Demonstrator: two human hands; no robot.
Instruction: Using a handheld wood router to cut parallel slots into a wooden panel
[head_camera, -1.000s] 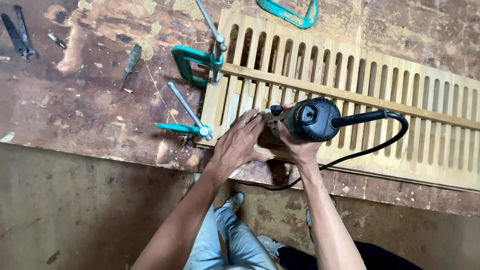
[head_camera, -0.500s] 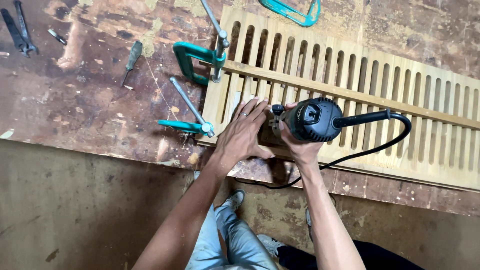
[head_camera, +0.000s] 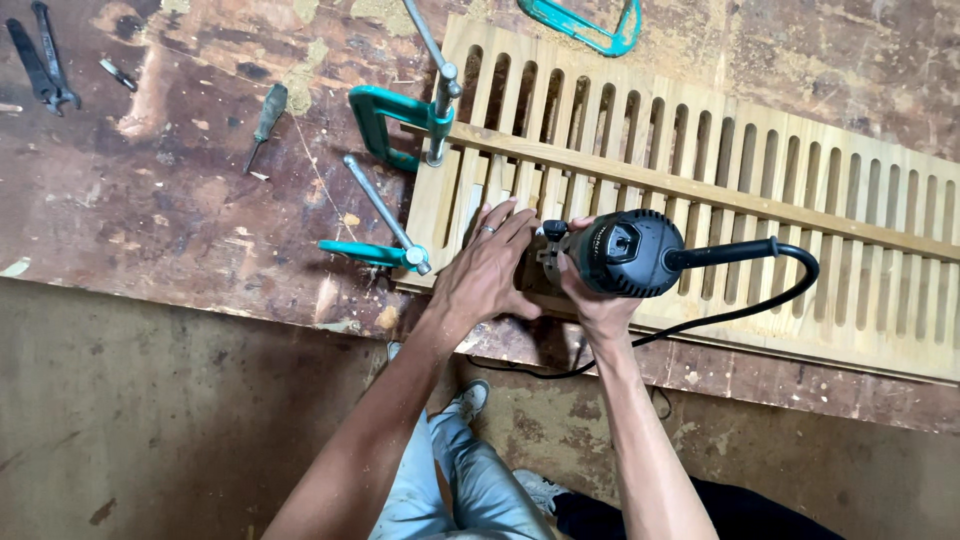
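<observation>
A long pale wooden panel (head_camera: 760, 170) cut with many narrow slots lies across the workbench, with a thin wooden strip (head_camera: 700, 190) laid along it. My right hand (head_camera: 592, 298) grips a black handheld router (head_camera: 625, 252) standing on the panel near its left end. My left hand (head_camera: 488, 268) lies flat with fingers spread against the router's base and the panel. The router's black cord (head_camera: 770, 300) loops off to the right and under the bench edge.
Two teal clamps (head_camera: 400, 125) (head_camera: 375, 250) hold the panel's left end to the stained bench (head_camera: 170, 200); a third teal clamp (head_camera: 585, 25) lies at the top. A screwdriver (head_camera: 266, 120) and black pliers (head_camera: 45, 65) rest at the left. The floor and my legs are below.
The view has shifted slightly. Both hands and the router stay at the same spot on the panel's left end.
</observation>
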